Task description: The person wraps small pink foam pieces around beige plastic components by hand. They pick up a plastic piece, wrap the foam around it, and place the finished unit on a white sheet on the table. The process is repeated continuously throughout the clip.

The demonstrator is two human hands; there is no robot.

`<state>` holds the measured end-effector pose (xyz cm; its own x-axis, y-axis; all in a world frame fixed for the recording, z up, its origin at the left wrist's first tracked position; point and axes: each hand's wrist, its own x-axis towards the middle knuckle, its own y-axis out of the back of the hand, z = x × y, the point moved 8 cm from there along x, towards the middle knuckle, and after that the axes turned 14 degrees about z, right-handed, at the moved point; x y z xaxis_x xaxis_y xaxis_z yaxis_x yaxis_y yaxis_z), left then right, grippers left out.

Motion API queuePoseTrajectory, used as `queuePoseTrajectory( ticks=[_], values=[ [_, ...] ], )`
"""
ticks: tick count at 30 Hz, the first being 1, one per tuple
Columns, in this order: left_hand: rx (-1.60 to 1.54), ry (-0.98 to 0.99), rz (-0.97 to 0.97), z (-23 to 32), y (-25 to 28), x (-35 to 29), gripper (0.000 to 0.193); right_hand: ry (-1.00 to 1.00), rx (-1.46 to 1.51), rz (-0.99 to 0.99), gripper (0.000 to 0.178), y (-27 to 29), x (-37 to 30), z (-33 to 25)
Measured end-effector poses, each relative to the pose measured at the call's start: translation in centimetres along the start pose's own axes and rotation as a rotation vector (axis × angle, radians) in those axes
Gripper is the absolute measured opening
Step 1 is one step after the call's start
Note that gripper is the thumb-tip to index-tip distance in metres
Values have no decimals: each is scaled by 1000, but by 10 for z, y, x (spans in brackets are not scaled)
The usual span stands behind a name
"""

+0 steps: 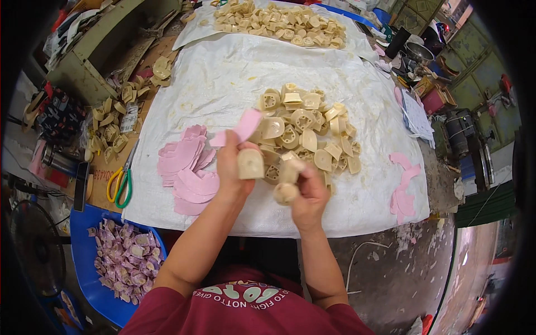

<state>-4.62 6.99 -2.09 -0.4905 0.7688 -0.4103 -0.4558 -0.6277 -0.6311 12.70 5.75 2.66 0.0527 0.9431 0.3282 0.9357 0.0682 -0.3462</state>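
My left hand point(230, 170) is closed on a beige plastic shoe heel point(250, 165), its flat D-shaped face showing. A curved pink sheet strip point(246, 126) sticks out from the same hand's fingers. Close to its right, my right hand point(311, 198) is closed on beige heels point(286, 193), blurred by motion; how many it holds I cannot tell. Just beyond both hands lies a pile of loose beige heels point(308, 139). Stacked curved pink pieces point(187, 167) rest left of my left hand.
White sheeting point(223, 72) covers the table, with more heels point(285, 25) at the far end. Pink strips point(404, 187) lie at the right. Scissors point(120, 184) with yellow and green handles lie left. Below them stands a blue bin point(84, 268) of purple-coated pieces.
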Motion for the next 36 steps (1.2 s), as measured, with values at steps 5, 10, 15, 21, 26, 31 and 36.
queuePoseTrajectory(
  ticks=[5, 10, 15, 21, 26, 31, 36],
  values=[
    [-22, -26, -47, 18, 6, -2, 64, 466, -717, 37, 44, -5, 22, -26],
    [132, -171, 64, 38, 17, -32, 66, 671, -949, -9, 48, -36, 30, -50],
    [120, -167, -93, 54, 46, -43, 60, 659, -657, -198, 36, -48, -14, -70],
    [-10, 141, -50, 40, 50, -80, 42, 658, -693, -735, 29, -111, -63, -72],
    [-207, 147, -83, 53, 53, -90, 44, 299, -520, -475, 34, -97, -59, -69],
    [-216, 156, -74, 54, 54, -105, 51, 48, -445, -451, 45, -97, -92, -51],
    [-74, 85, -33, 56, 61, -108, 48, -34, -502, -631, 39, -98, -85, -53]
  ],
)
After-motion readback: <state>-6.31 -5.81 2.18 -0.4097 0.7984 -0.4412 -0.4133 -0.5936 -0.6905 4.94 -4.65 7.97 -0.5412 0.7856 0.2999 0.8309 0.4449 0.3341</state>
